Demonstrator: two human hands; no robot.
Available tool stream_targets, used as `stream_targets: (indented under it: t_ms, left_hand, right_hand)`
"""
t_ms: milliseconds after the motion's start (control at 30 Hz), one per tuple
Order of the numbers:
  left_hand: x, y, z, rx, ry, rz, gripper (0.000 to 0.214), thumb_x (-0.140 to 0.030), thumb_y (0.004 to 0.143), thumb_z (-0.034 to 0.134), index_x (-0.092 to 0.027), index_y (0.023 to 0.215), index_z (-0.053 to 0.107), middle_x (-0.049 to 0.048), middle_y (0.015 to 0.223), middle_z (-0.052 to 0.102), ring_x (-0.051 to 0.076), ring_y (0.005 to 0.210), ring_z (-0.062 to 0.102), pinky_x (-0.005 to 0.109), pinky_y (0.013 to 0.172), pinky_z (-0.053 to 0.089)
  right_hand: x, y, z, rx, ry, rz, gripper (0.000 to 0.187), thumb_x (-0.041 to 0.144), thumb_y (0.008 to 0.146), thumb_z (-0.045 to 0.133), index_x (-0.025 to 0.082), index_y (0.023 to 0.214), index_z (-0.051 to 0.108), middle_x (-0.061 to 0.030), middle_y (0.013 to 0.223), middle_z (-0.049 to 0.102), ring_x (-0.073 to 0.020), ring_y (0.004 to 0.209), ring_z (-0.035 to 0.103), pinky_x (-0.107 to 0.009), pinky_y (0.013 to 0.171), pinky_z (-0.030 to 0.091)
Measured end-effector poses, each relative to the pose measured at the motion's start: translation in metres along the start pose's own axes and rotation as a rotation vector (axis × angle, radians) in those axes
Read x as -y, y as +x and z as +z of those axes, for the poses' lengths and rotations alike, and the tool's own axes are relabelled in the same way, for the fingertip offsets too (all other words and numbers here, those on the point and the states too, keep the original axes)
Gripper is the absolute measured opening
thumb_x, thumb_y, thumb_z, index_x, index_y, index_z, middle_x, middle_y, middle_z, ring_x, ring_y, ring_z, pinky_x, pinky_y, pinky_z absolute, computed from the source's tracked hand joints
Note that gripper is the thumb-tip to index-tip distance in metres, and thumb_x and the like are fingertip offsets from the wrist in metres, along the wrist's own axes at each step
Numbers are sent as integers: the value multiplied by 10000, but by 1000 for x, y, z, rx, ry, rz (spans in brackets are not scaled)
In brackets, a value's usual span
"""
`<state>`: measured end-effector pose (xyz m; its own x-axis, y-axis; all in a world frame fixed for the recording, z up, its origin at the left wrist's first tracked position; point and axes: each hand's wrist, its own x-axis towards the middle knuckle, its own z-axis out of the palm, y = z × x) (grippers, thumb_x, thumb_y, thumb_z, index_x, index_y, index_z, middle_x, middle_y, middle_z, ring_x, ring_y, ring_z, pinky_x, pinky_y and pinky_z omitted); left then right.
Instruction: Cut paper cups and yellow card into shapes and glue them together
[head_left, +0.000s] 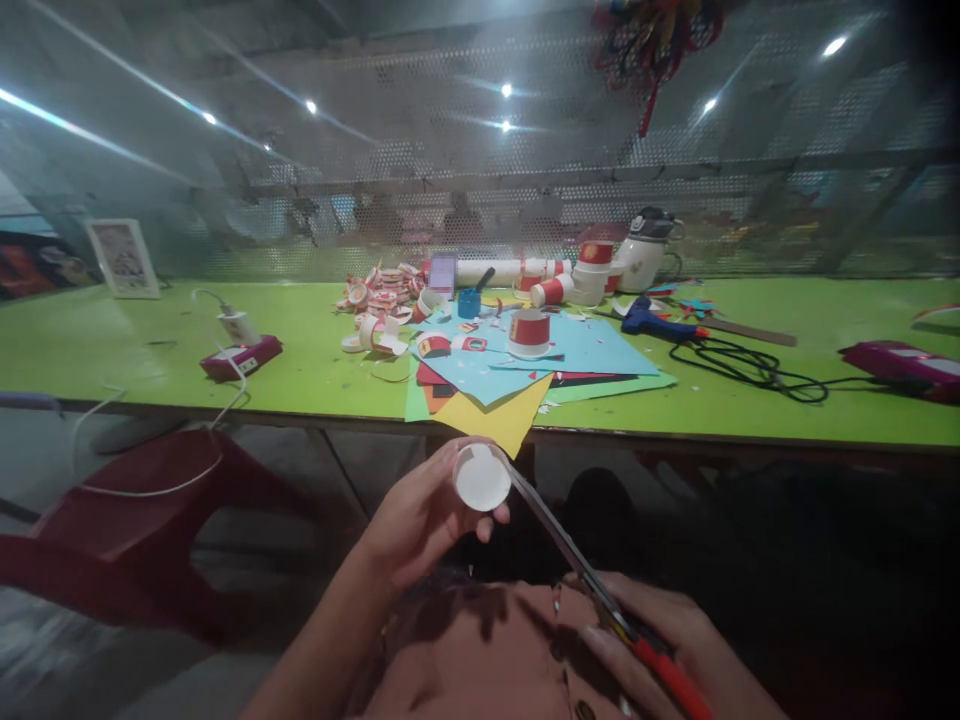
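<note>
My left hand (420, 525) is closed round a small white paper cup (482, 478), its round opening or base turned toward me; which one I cannot tell. In my right hand (660, 622) is a pair of scissors (559, 532) with long metal blades and red-orange handles. The blade tips reach the cup's right edge. Both hands are above my lap, in front of the table's near edge. On the table beyond, a red and white paper cup (529, 333) stands on light blue paper (600, 345), with cut cup pieces (433, 345) beside it.
Yellow paper (504, 415) overhangs the green table's edge (360, 405). Behind lie a heap of cup rings (382, 288), a blue tub (469, 303), stacked cups (592, 272) and a white kettle (645, 250). A blue glue gun (656, 322) trails black cable. A dark red stool (142, 500) stands left.
</note>
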<state>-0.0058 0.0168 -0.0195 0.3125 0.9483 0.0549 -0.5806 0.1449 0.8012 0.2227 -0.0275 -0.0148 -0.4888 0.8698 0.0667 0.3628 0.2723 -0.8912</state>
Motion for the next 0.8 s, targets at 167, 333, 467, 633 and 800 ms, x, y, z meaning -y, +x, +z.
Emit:
stream_targets:
  t_ms: [167, 333, 467, 633, 800]
  left_hand:
    - [4, 3, 5, -49, 35, -76, 299, -372, 896, 441, -150, 1037, 582, 90, 879, 604, 136, 620, 605, 165, 419, 399]
    - [6, 3, 12, -103, 82, -164, 352, -452, 868, 473, -148, 989, 603, 65, 794, 608, 92, 525, 554, 143, 381, 334]
    - [10, 6, 15, -106, 66, -213, 387, -491, 861, 462, -133, 899, 602, 46, 672, 592, 75, 449, 513, 126, 336, 236]
    - [17, 7, 10, -116, 89, -221, 387, -489, 854, 476, -124, 892, 598, 49, 677, 599, 85, 443, 533, 132, 331, 254]
    - [13, 2, 4, -131, 70, -104, 331, -397, 888, 456, -120, 1003, 595, 52, 742, 590, 127, 556, 592, 166, 398, 390]
  right_hand:
    - [-10, -2, -5, 18, -15, 19, 345, 441, 858, 528, 166, 962, 707, -55, 770, 667, -203, 736, 644, -271, 738, 525]
    - [-7, -3, -5, 26, -38, 8, 331, 419, 834, 567, 163, 997, 697, -41, 732, 648, -193, 687, 618, -287, 739, 518]
    - [-5, -2, -4, 38, -13, 19, 335, 418, 843, 555, 152, 996, 690, -20, 670, 623, -176, 624, 603, -283, 726, 513]
    - [-3, -1, -7, 88, 10, 40, 353, 444, 848, 543, 147, 953, 704, -30, 692, 651, -190, 661, 623, -270, 688, 511]
    - [-4, -3, -4, 84, -8, 42, 358, 467, 846, 536, 177, 933, 728, -62, 799, 700, -230, 779, 651, -290, 733, 525]
